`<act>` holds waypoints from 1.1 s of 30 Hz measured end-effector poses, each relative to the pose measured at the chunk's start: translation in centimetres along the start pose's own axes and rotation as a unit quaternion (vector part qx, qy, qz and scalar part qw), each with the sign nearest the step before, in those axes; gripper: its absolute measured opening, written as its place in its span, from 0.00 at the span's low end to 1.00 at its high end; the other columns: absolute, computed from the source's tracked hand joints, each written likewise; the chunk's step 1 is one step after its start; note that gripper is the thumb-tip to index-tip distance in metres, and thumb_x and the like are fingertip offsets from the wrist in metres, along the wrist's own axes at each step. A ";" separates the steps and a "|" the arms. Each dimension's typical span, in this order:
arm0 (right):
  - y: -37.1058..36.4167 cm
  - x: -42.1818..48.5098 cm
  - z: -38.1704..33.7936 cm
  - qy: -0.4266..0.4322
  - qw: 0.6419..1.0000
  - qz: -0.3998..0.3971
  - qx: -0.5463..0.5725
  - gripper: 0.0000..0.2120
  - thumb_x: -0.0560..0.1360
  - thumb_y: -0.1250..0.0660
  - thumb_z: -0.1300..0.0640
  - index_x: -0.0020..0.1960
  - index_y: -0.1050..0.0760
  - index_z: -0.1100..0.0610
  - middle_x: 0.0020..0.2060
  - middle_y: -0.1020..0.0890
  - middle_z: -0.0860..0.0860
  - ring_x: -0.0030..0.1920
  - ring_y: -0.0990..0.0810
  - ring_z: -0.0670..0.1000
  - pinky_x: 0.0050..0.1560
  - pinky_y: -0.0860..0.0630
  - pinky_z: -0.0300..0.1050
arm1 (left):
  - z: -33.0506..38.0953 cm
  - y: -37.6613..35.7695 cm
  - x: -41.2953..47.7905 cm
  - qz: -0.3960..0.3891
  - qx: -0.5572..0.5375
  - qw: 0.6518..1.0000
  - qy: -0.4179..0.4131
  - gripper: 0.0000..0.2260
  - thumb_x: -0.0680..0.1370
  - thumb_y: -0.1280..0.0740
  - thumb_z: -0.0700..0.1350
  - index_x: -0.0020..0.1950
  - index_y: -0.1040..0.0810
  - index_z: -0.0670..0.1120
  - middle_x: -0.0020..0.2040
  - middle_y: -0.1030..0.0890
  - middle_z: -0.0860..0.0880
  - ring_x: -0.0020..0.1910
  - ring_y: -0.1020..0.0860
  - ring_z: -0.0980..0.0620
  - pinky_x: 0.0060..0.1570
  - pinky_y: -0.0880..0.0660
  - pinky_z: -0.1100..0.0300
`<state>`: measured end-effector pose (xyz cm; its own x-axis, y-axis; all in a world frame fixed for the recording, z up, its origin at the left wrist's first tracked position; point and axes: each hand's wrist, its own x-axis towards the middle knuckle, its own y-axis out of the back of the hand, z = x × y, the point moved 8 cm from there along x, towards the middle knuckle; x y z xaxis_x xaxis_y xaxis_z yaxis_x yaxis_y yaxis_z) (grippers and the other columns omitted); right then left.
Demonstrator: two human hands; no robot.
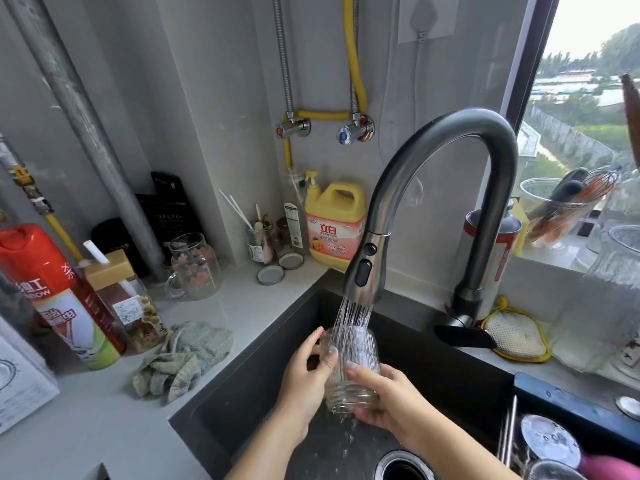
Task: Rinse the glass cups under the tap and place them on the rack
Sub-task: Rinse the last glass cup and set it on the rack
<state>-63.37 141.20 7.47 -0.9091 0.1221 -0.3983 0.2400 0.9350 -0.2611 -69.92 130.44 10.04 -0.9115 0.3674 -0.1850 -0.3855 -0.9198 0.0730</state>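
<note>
Water sprays from the grey tap [363, 271] onto a ribbed glass cup [349, 368] held over the dark sink [259, 368]. The left hand [304, 372] grips the cup's left side, and the right hand [384, 396] wraps its lower right. The cup seems tilted, though the water blurs it. A rack [568, 403] sits at right.
</note>
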 end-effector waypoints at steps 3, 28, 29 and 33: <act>0.0 0.2 0.4 -0.010 1.000 0.006 0.009 0.19 0.63 0.26 0.49 0.51 0.23 0.55 0.37 0.15 0.50 0.37 0.17 0.51 0.41 0.24 0.45 | -0.2 -0.8 -0.5 -0.057 0.032 0.998 -0.003 0.26 0.76 0.35 0.48 0.71 0.40 0.63 0.73 0.37 0.53 0.68 0.31 0.49 0.66 0.29 0.45; -0.7 0.1 -3.1 0.162 0.968 0.001 -0.193 0.36 0.53 0.22 0.65 0.54 0.26 0.39 0.51 0.17 0.46 0.52 0.19 0.46 0.46 0.19 0.39 | 0.6 1.0 -1.3 -0.037 0.063 0.997 -0.034 0.45 0.59 0.20 0.49 0.71 0.38 0.51 0.66 0.28 0.50 0.62 0.27 0.52 0.65 0.29 0.53; -0.6 -0.2 -3.0 0.170 0.960 0.011 -0.222 0.38 0.53 0.22 0.65 0.54 0.29 0.36 0.53 0.19 0.43 0.54 0.20 0.44 0.46 0.20 0.37 | 0.6 0.8 -1.5 -0.021 0.089 0.995 -0.048 0.46 0.58 0.19 0.48 0.71 0.38 0.51 0.66 0.29 0.51 0.63 0.28 0.53 0.66 0.32 0.56; 0.4 -1.7 -2.8 0.202 0.938 0.050 -0.278 0.42 0.54 0.20 0.61 0.61 0.34 0.39 0.59 0.24 0.40 0.59 0.26 0.37 0.58 0.29 0.30 | 0.5 -0.8 -2.0 -0.003 0.147 0.986 -0.079 0.49 0.56 0.18 0.46 0.72 0.40 0.53 0.67 0.33 0.54 0.63 0.33 0.58 0.63 0.36 0.64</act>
<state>-62.73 142.36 10.51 -0.9732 0.2299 -0.0006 0.2189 0.9274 0.3033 -67.89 130.52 10.88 -0.9111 0.4108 -0.0339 -0.3949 -0.8462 0.3577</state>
